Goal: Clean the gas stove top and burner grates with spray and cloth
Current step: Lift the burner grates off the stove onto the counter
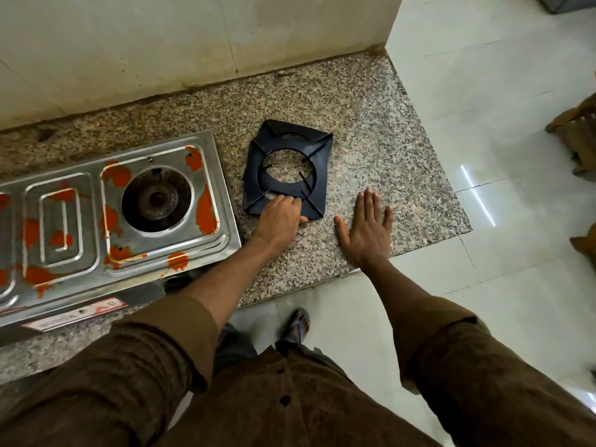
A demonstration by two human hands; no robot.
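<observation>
Bare counter (371, 130) lies open at centre right of the frame, around the grate (287, 169) and up to the wall (193, 43) at the top. The stove (106, 204) blocks the left; the counter ends at right and bottom.

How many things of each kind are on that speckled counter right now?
Steel gas stove, smeared with orange stains: 1
Black burner grates, stacked beside the stove: 2
Hands: 2, the left hand gripping the grates, the right hand flat on the counter
Total: 5
</observation>
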